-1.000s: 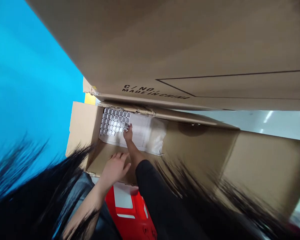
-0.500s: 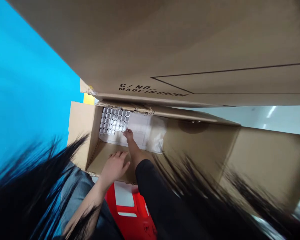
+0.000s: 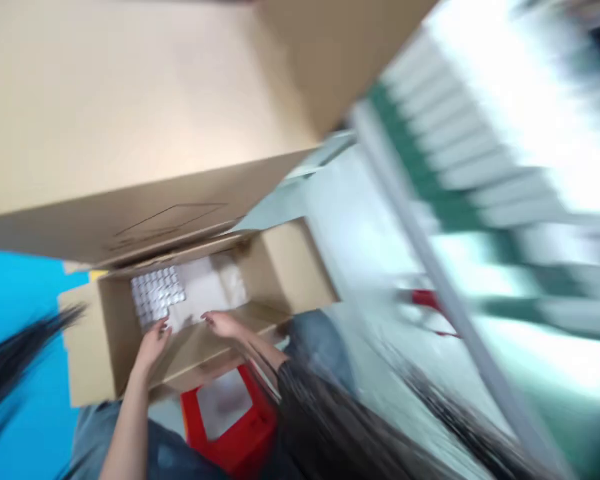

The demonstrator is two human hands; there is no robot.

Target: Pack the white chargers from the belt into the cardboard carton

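Observation:
Inside a long open cardboard box (image 3: 280, 267), small silvery squarish pieces (image 3: 157, 290) stand packed in rows at the left end; blur hides their exact kind. White sheet material (image 3: 203, 283) lines the bottom beside them. My left hand (image 3: 155, 341) is at the near edge of the rows, fingers apart and seemingly holding nothing; whether it touches a piece I cannot tell. Over the near side of the box, right of the rows, is my right hand (image 3: 223, 324). Its fingers point left, a little apart, with nothing visible in them.
A large cardboard carton (image 3: 130, 100) rises right behind the box. Below the box is a red object with a pale window (image 3: 225, 403). Blue surface (image 3: 10, 300) lies at left. A grey rail (image 3: 430, 273) and blurred stacks (image 3: 460, 133) are at right.
The view has swung right and blurred. My left hand has reached forward to the rows of pieces. My right hand has drawn away from the rows, towards the near side.

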